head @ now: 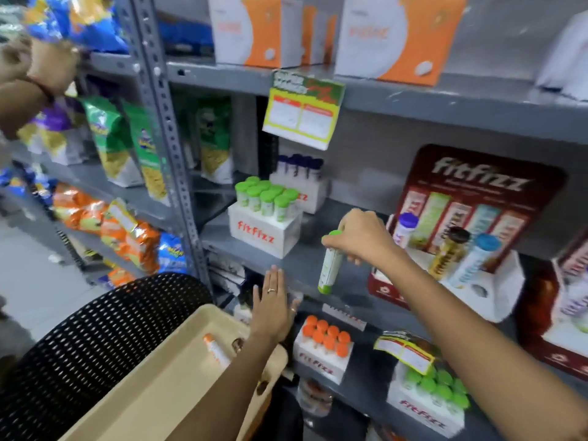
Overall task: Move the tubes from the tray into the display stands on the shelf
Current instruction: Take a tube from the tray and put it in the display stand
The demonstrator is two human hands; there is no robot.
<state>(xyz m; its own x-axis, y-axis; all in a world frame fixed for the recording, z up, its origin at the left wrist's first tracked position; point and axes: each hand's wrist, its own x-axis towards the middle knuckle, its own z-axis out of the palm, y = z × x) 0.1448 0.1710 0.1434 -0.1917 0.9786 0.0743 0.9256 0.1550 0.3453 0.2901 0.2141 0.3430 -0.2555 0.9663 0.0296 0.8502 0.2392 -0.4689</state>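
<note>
My right hand (361, 237) grips a green-capped tube (329, 265) upright, in front of the middle shelf (305, 265). It hangs between a white stand of green-capped tubes (265, 218) on the left and a red display stand (445, 268) on the right. My left hand (273, 305) is flat and spread, holding nothing, over the far corner of the beige tray (165, 377). One orange-capped tube (216, 348) lies in the tray beside my left forearm.
The tray rests on a black mesh chair back (95, 338). On the lower shelf stand a white holder of orange-capped tubes (324, 348) and another of green-capped ones (429, 399). Snack bags (121, 144) fill the left rack. Another person's hand (38, 68) reaches in at upper left.
</note>
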